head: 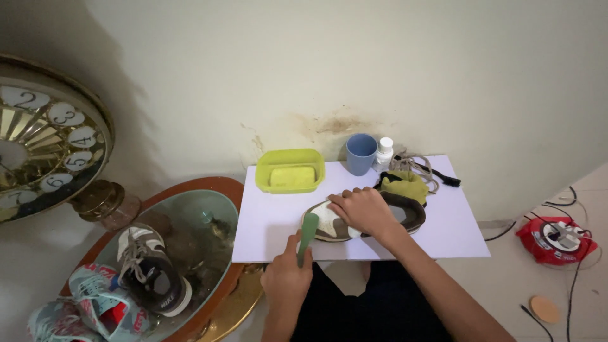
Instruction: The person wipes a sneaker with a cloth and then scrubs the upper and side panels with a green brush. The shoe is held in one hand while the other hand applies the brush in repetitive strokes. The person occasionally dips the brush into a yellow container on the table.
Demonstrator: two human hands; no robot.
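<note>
Closest to the camera is the left hand [286,278], fist wrapped tight round the handle of a green brush [308,235], which angles up so its head meets the toe of the brown and white shoe [354,221]. That grip makes sense to me, since a full fist gives more push than fingertips would. The right hand [362,210] lies palm down across the middle of the shoe, fingers spread and pressing rather than curled round anything, so I'd say it's pinning the shoe flat so it doesn't skate around. The shoe sits on its side near the front edge of a white board [443,234], toe pointing left toward the brush, close to the body for easy reach. Behind it there's a lime green tub [290,170] with a yellow block inside, a blue cup [360,154] and a small white bottle [384,154], all lined up at the back against the wall, handy but out of the way. A yellow-green cloth [405,185] and a tangle of laces [415,166] sit just behind the shoe's heel. Off to the left, a mirrored tray [218,297] holds more sneakers [149,269], and a red cable reel [556,239] lies on the floor at right.
</note>
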